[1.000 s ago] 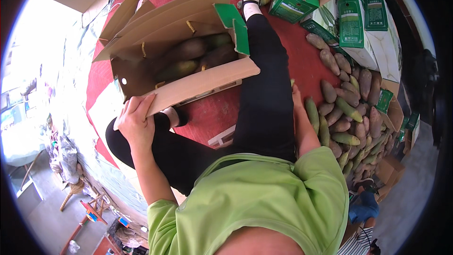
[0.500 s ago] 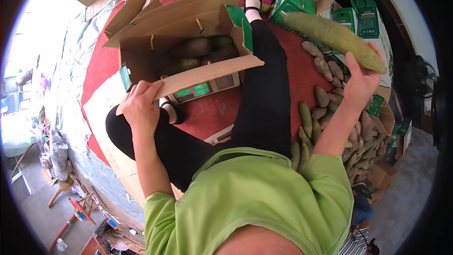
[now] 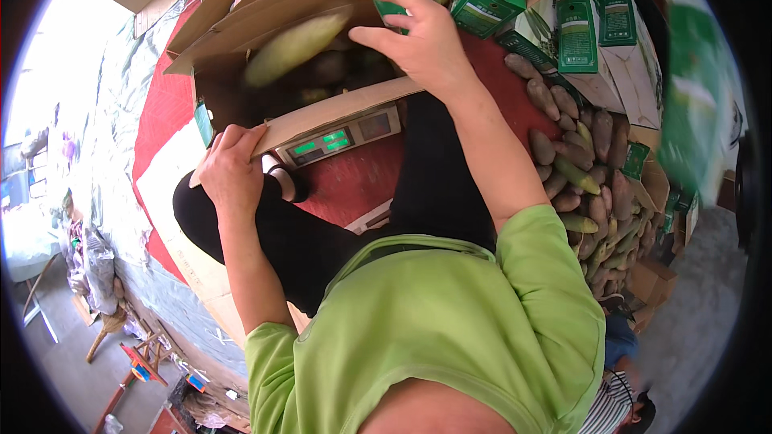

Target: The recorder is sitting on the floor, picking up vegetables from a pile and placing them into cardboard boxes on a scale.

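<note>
An open cardboard box stands between my legs, over a scale with lit green figures. My left hand is closed on the near flap at its left corner. Inside the box, a long pale green radish, blurred by motion, is tilted above darker, soil-coated radishes in shadow. My right hand is over the box's right side, fingers spread and nothing in them. A gap separates its fingertips from the pale radish.
A heap of soil-coated radishes lies on the red mat to my right. Green and white cartons stand beyond it. A blurred green carton shows at the far right. Another person is at lower right.
My right hand has swung left from beside the heap to over the box and let go of the pale radish, now inside it. My left hand keeps its flap. A blurred carton has appeared far right.
</note>
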